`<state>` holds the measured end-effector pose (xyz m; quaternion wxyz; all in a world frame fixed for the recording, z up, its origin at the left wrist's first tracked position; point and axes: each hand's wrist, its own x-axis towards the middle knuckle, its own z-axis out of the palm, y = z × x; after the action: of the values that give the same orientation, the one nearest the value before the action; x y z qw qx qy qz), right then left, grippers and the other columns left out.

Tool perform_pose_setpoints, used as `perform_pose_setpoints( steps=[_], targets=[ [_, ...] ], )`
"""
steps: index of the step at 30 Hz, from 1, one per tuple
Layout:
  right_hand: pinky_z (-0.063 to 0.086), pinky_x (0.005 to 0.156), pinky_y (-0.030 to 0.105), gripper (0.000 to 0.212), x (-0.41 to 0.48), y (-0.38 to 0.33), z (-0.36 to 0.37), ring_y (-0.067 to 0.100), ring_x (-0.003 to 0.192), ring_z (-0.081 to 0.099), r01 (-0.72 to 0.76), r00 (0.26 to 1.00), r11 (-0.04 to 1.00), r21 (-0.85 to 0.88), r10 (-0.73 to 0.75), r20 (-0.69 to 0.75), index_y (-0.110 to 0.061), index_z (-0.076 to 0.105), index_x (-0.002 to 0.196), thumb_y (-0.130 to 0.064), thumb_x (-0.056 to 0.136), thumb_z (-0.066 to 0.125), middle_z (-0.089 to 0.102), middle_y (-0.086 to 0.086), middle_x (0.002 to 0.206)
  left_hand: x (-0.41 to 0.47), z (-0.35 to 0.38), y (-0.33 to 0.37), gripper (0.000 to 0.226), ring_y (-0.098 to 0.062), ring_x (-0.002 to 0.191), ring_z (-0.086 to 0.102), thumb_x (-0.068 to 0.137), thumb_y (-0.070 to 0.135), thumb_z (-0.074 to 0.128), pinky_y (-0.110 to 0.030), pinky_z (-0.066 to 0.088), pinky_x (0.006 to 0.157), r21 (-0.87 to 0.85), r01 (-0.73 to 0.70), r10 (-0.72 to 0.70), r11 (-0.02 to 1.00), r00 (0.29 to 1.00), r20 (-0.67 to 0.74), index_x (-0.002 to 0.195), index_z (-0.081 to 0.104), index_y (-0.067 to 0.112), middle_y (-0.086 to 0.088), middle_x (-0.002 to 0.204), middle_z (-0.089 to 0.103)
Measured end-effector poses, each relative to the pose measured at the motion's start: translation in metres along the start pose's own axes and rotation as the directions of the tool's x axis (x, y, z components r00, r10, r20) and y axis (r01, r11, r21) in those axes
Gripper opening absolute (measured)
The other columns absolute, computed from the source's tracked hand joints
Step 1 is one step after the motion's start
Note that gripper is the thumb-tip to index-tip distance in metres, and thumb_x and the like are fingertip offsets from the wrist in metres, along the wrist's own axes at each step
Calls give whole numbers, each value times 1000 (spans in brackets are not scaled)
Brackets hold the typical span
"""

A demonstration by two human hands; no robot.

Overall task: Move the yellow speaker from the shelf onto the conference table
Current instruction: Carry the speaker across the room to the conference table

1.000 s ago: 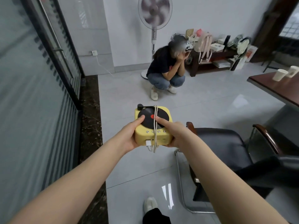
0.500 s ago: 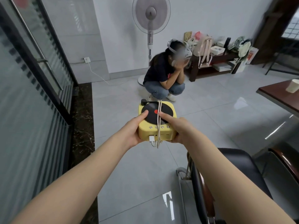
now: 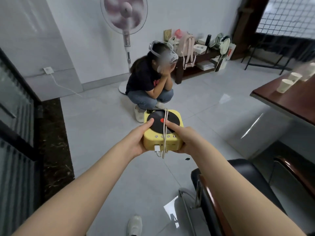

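The yellow speaker (image 3: 170, 143) is a square box with a black record-style disc and red dot on top, and a white cable wound over it. I hold it out in front of me above the floor. My left hand (image 3: 136, 142) grips its left side with the thumb on the disc. My right hand (image 3: 185, 139) grips its right side, thumb also on top. The dark wooden conference table (image 3: 289, 103) is at the right edge, apart from the speaker. A low dark shelf (image 3: 196, 65) stands against the far wall.
A person (image 3: 150, 82) crouches on the floor just beyond the speaker, in front of a standing fan (image 3: 125, 19). A black chair (image 3: 238, 193) with wooden armrests sits at lower right. Paper cups (image 3: 284, 85) stand on the table. Glass partition runs along the left.
The view has swung right, so the table and its cups show more at the right. Both hands keep the same grip on the speaker, held out ahead.
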<state>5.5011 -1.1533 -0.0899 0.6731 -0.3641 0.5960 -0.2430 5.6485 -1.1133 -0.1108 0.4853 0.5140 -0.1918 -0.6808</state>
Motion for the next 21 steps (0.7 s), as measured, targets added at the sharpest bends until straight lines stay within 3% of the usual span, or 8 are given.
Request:
perform_pose_setpoints(
  steps=[4,12,21],
  targets=[
    [58,63,38,76,39,-28,12,30,83,69,6,997,998,63,0,-81,-4,55,113,-46,57,86,70,16,105,45,-7,37,40,-26,93,70,90,41,54,-38,57,75,44,38,-41,998,997,69,118,62,15,-9,108,73],
    [58,70,40,72,94,-67,27,29,80,68,29,979,989,143,0,-202,-4,58,108,-48,57,84,70,15,98,119,-14,92,31,-23,84,71,91,39,53,-36,57,71,126,77,-100,989,977,190,106,65,16,-6,93,76],
    [58,78,45,72,145,-105,-5,32,88,69,56,952,975,215,13,-306,-3,57,110,-46,59,85,70,17,104,196,22,122,26,-23,81,70,93,37,52,-37,55,72,191,97,-152,977,942,299,98,66,15,-5,82,77]
  ],
)
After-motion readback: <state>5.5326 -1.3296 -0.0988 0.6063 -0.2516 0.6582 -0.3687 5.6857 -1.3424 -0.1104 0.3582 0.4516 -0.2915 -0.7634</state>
